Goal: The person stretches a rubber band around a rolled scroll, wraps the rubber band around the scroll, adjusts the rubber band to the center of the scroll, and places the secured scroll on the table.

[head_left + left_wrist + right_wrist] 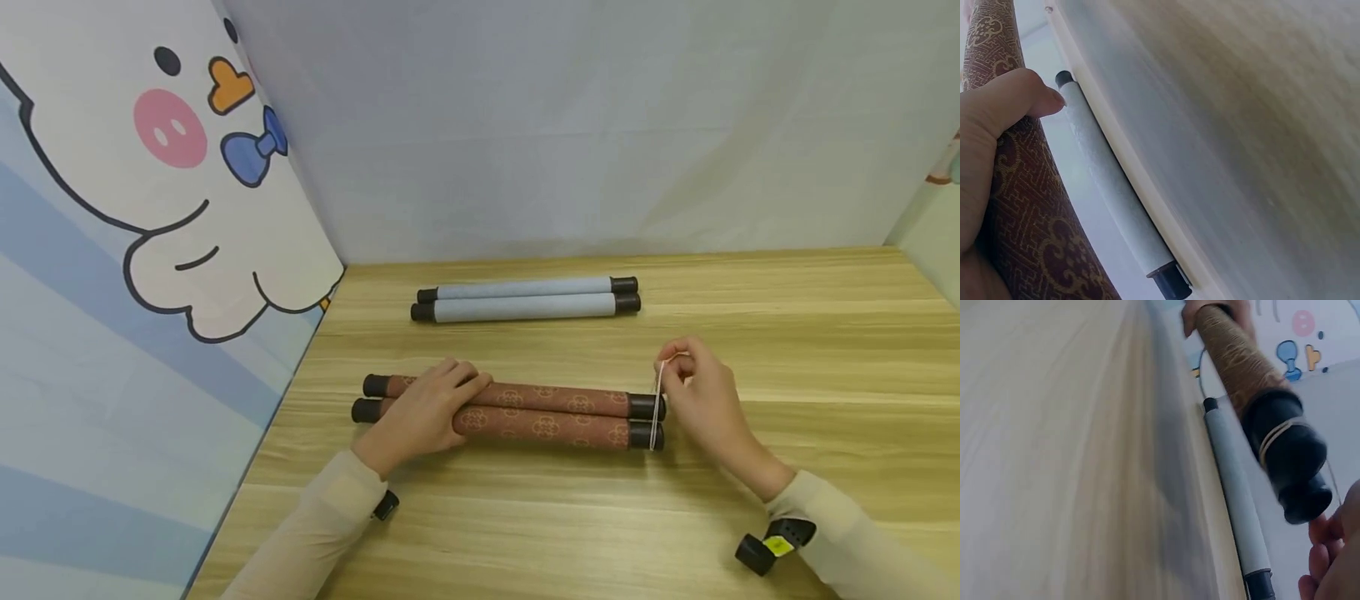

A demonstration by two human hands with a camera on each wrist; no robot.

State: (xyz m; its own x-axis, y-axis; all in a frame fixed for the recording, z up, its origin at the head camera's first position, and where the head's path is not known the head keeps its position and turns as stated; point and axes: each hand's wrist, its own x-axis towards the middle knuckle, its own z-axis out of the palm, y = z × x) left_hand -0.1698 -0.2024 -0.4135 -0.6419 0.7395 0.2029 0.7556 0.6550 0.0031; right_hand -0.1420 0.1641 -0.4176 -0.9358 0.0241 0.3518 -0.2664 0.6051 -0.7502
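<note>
A reddish-brown scroll with gold patterns is rolled from both ends into two parallel rolls with black knobs. My left hand grips it left of its middle; in the left wrist view the thumb lies over the patterned roll. Around the black knobs at the right end runs a thin pale rubber band. My right hand pinches that band and stretches it toward the far side. In the right wrist view the doubled band circles the nearer black knob.
Behind lies a second rolled scroll, pale blue with black knobs, parallel to the brown one. The wooden table meets a grey-white cloth at the back. A cartoon-printed panel stands along the left edge.
</note>
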